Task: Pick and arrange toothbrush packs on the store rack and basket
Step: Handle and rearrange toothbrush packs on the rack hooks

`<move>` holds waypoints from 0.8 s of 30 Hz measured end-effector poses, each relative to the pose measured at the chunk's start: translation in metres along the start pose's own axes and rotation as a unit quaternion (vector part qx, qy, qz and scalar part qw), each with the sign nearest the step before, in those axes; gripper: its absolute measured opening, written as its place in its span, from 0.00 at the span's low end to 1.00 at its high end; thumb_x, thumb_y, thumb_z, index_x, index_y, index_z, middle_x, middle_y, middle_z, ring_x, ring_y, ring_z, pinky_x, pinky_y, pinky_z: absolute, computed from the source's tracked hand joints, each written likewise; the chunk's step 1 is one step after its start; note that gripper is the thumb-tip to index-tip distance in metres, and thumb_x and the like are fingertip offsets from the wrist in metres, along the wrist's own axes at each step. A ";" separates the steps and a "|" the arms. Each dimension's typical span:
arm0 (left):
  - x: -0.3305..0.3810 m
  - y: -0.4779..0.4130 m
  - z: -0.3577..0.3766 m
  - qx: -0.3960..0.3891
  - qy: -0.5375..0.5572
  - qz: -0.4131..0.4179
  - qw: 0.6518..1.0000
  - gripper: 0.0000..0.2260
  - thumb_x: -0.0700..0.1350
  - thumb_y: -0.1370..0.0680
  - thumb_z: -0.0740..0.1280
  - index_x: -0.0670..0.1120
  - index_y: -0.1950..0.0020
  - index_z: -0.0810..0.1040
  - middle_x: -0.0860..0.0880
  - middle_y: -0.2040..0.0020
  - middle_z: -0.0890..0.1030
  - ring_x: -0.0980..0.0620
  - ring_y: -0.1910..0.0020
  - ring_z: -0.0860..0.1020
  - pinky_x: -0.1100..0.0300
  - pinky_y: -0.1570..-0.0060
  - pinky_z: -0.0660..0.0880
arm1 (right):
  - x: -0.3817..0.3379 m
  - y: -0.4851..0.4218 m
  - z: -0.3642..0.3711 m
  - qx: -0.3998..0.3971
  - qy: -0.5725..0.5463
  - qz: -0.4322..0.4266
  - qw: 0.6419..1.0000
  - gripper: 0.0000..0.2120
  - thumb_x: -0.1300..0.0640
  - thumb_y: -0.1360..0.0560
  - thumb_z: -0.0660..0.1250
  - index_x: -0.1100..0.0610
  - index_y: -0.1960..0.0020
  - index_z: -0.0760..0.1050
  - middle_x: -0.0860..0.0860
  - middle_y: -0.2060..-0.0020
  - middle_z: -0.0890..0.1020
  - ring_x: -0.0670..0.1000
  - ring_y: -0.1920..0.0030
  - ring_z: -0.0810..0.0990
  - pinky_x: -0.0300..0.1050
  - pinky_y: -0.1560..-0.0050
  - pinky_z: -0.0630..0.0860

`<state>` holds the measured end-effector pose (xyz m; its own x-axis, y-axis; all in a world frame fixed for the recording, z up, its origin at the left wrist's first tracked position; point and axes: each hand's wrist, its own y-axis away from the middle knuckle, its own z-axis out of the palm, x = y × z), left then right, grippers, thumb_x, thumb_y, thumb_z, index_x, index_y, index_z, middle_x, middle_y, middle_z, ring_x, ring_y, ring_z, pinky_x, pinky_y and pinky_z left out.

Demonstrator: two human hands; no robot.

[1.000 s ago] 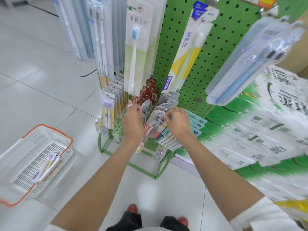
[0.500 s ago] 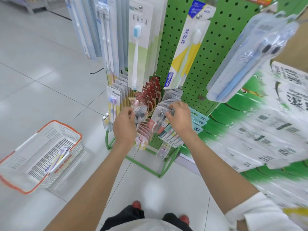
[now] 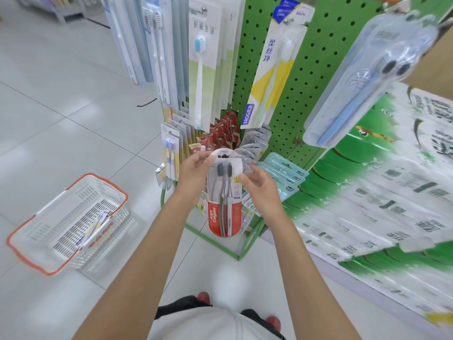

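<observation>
Task's thing: a Colgate twin toothbrush pack (image 3: 224, 212), a clear blister over card with a red foot, two dark-bristled brushes inside.
Where it is: held upright in the air in front of the low hooks of the green pegboard rack (image 3: 313, 77), apart from the hanging rows, well above the floor (image 3: 61, 119).
Left hand (image 3: 195, 171): its grip is clamped on the pack's rounded top, thumb in front and fingers behind, carrying the weight.
Right hand (image 3: 263, 190): thumb tip touches the pack's right edge; I cannot tell whether the fingers behind close on it or only steady it.
Basket (image 3: 44, 224): white mesh with an orange rim, on the floor well to the left; one purple-and-yellow brush pack (image 3: 98, 225) lies in it.
Handling, as judged: light and flat; the card flexes, the blister is slick and can dent, so a tight squeeze on the bubble is unwise.
Where to take hold: the card margin at the top, near the hang hole, or both side edges.
Risk: swinging from a one-point pinch, or snagging neighbouring clear packs (image 3: 255, 141) beside it.
</observation>
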<state>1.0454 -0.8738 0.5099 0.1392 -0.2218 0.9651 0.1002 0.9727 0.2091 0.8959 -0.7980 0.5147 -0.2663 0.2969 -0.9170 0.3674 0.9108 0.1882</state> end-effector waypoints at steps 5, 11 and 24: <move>-0.003 0.010 0.010 -0.024 0.078 -0.076 0.994 0.05 0.43 0.19 0.65 0.49 0.48 0.81 0.48 0.49 0.83 0.53 0.58 0.83 0.51 0.56 0.81 | 0.010 0.006 0.003 -0.003 -0.020 -0.014 1.000 0.13 0.54 0.19 0.64 0.63 0.53 0.80 0.70 0.56 0.79 0.63 0.64 0.76 0.49 0.59 0.72; -0.017 0.023 0.010 -0.041 0.030 -0.100 0.994 0.05 0.39 0.20 0.67 0.44 0.48 0.82 0.44 0.52 0.85 0.49 0.57 0.84 0.57 0.61 0.80 | 0.004 0.017 -0.002 0.007 -0.092 -0.001 0.996 0.10 0.58 0.19 0.63 0.54 0.56 0.81 0.58 0.60 0.85 0.48 0.63 0.80 0.45 0.56 0.77; -0.019 0.023 0.004 0.057 0.145 -0.141 0.978 0.06 0.36 0.20 0.65 0.41 0.46 0.80 0.45 0.54 0.85 0.51 0.59 0.83 0.58 0.59 0.81 | 0.021 0.040 -0.007 -0.121 -0.091 0.015 0.988 0.07 0.56 0.19 0.63 0.50 0.47 0.80 0.50 0.55 0.87 0.51 0.57 0.86 0.48 0.51 0.82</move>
<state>1.0414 -0.8474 0.4972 0.3969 -0.4760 0.7848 0.0661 0.8676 0.4928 0.8988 -0.7536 0.5051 -0.0853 0.2881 -0.9538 0.1433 0.9509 0.2744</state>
